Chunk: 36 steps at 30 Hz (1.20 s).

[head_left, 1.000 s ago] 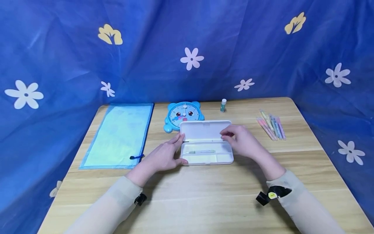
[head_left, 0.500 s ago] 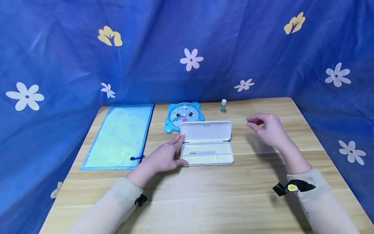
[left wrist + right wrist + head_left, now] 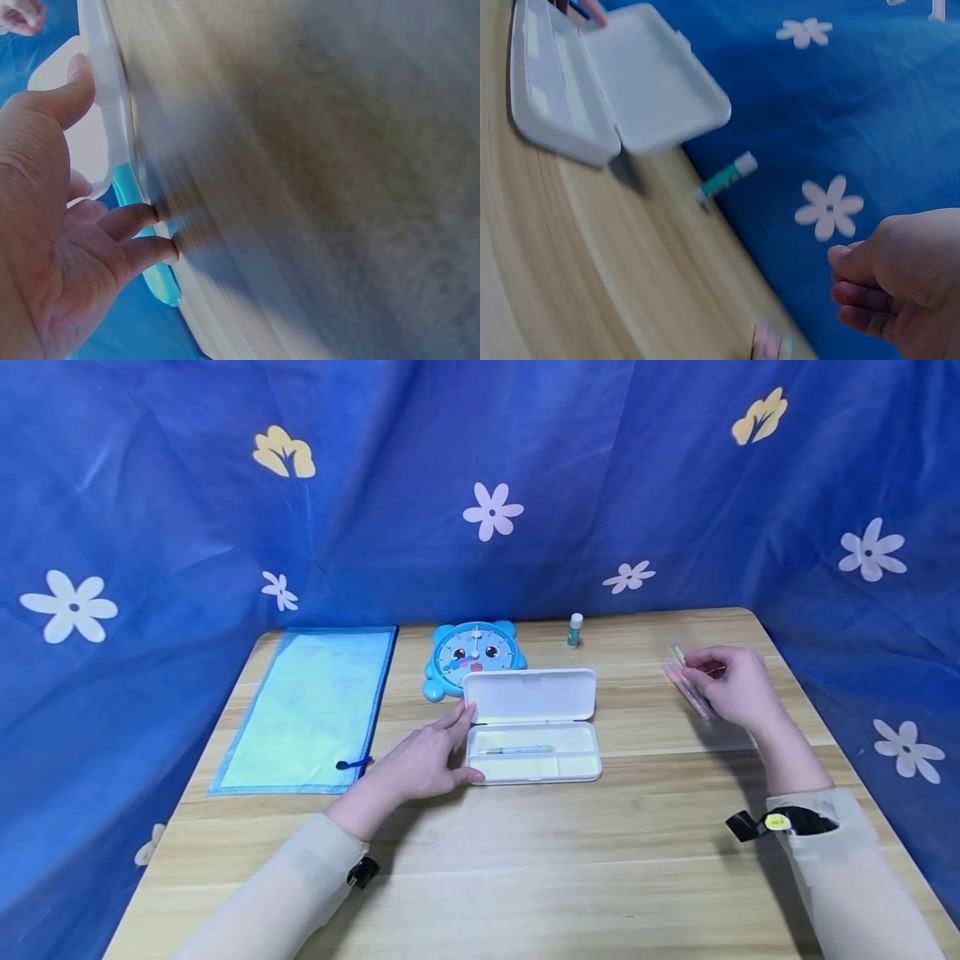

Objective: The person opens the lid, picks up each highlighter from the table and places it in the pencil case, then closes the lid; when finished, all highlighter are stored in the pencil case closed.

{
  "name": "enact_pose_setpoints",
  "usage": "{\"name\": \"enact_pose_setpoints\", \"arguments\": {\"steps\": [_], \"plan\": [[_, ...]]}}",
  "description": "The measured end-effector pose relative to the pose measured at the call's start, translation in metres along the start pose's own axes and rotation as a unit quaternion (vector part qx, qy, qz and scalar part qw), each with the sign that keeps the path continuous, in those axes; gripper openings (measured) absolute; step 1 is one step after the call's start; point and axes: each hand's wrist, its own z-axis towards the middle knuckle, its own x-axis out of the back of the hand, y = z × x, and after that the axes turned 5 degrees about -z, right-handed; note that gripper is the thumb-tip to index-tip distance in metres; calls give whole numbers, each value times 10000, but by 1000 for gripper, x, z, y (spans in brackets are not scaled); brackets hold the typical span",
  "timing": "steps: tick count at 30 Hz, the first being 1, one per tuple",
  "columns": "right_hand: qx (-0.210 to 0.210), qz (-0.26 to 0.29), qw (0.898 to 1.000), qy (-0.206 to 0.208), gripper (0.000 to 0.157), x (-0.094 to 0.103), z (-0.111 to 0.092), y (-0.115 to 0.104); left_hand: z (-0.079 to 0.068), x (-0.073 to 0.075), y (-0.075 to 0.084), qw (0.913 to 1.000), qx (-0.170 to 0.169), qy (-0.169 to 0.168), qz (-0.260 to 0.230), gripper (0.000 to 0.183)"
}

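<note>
A white pencil case [image 3: 532, 695] lies with its lid raised on the table, one slim pen [image 3: 517, 749] in its back compartment. My left hand [image 3: 423, 760] rests at the case's left end, thumb at the front corner and a finger against the lid. In the left wrist view the thumb touches the case [image 3: 105, 82], while other fingers are spread. My right hand [image 3: 738, 689] is over the bunch of pens [image 3: 686, 689] at the right, covering most of them. The right wrist view shows its fingers loosely bent with nothing visible between them.
A blue clock toy [image 3: 474, 652] stands just behind the case. A glue stick [image 3: 575, 630] stands upright at the back. To the left lies a light-blue zip folder [image 3: 307, 710]. A blue flowered curtain [image 3: 420, 460] hangs behind the wooden table [image 3: 525, 868].
My right hand has moved from the case's lid rightward to the pens and now covers part of them. My left hand has stayed at the case.
</note>
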Motion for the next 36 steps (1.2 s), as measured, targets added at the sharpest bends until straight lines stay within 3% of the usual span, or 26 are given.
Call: {"name": "enact_pose_setpoints", "arguments": {"steps": [11,15,23,36], "plan": [[-418,-296,9979,-400,15,-9,-10,35,1,-2,-1,9999,55,37,-93,113],[-386,-463,9969,-509,13,-14,-12,42,1,-1,-1,9999,57,47,-85,113],[-446,-884,9922,-763,17,-23,-17,43,0,0,-1,9999,86,28,-79,113],[-459,-1073,9852,-1256,16,-28,-18,35,-2,1,3,9998,210,-41,-45,114]]}}
